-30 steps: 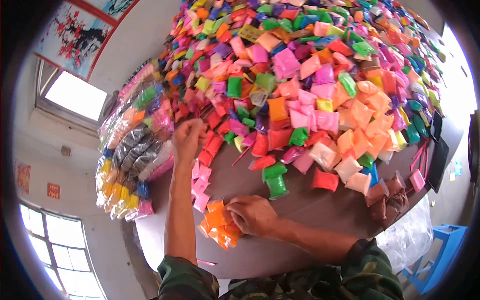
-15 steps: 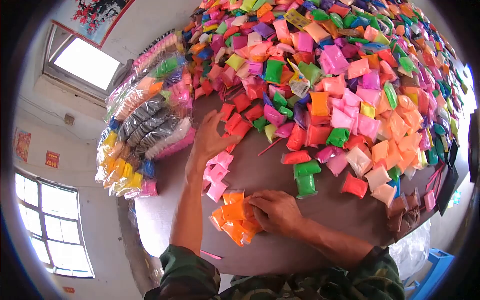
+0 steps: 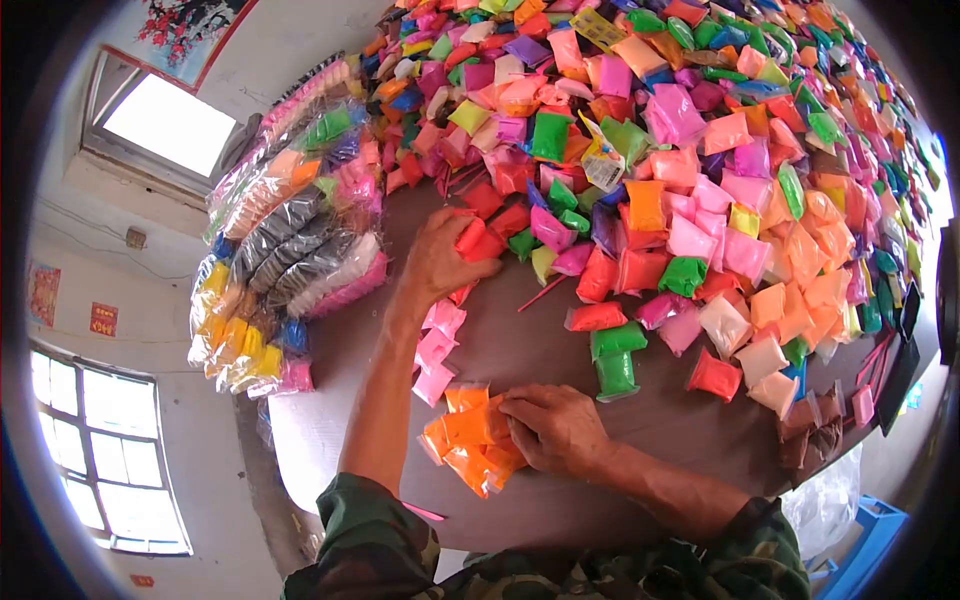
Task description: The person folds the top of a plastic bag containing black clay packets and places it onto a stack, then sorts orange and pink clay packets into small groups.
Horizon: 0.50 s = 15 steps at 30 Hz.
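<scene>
The left hand [image 3: 440, 255] curls over the red packets [image 3: 478, 238] — how many lie under its palm is hidden. The right hand [image 3: 555, 430] covers the 3 o'clock side of the orange packets [image 3: 462, 438]; whether its fingertips pinch one cannot be told. The packet heap [image 3: 700, 150] runs off at 12 o'clock — the wall painting [image 3: 200, 18] at 11.

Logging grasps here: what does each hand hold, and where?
The left hand curls over a red packet, clamped across its top; the right hand lies flat on the orange packets, gripping nothing.
</scene>
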Tool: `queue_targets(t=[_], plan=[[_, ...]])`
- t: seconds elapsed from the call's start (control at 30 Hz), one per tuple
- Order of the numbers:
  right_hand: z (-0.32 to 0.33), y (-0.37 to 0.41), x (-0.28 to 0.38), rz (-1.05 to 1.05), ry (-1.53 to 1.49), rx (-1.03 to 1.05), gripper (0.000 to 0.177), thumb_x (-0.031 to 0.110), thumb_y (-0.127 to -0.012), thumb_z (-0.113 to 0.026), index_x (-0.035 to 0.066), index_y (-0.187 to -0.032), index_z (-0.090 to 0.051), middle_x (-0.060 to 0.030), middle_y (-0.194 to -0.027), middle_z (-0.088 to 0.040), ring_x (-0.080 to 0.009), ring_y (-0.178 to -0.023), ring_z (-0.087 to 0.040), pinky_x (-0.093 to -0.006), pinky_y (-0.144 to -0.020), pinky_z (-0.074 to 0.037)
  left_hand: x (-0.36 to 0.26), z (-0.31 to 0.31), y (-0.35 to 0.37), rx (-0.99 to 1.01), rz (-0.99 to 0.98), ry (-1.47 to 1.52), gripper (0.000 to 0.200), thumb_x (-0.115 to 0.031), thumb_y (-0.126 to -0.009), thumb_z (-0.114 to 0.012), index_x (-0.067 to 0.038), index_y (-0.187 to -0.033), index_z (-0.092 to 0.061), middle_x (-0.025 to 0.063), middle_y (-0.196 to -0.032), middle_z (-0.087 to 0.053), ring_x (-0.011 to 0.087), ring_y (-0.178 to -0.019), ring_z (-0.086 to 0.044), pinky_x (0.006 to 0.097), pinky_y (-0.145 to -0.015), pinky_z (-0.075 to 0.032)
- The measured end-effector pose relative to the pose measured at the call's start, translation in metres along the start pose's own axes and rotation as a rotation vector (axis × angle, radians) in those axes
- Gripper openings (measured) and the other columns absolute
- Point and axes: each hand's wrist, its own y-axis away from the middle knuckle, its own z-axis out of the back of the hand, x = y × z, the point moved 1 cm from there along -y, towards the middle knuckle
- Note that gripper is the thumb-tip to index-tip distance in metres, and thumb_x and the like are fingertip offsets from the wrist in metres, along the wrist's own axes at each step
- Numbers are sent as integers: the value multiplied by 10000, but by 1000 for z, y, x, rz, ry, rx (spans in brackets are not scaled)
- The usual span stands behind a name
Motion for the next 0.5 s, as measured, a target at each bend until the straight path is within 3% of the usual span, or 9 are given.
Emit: queue_targets(t=[0.2, 0.3, 0.5], plan=[[0, 1, 0, 3, 0, 10, 236, 71, -821, -744, 69, -1055, -721, -86, -1098, -750, -312, -890, -728, -448, -740, -567, -36, 0, 23, -111, 27, 115, 957, -473, -689, -911, -10, -1449, -559, 246, -1495, -531, 404, -1404, -505, 466, -1177, -421], [1, 1, 1, -2, 6, 17, 241, 69, -821, -734, 67, -1061, -721, -90, -1100, -751, -314, -902, -731, -449, -755, -573, -44, 20, 34, -62, 123, 197, 1003, -471, -699, -911, -4, -1489, -507, 247, -1496, -533, 406, -1405, -505, 473, -1178, -418], [-2, 2, 1, -12, 9, 5, 238, 67, -809, -735, 63, -1046, -728, -94, -1099, -756, -313, -929, -739, -440, -770, -582, -30, 37, 66, 68, 110, -92, 966, -464, -700, -906, 5, -1461, -542, 233, -1452, -588, 404, -1361, -547, 486, -1151, -438]])
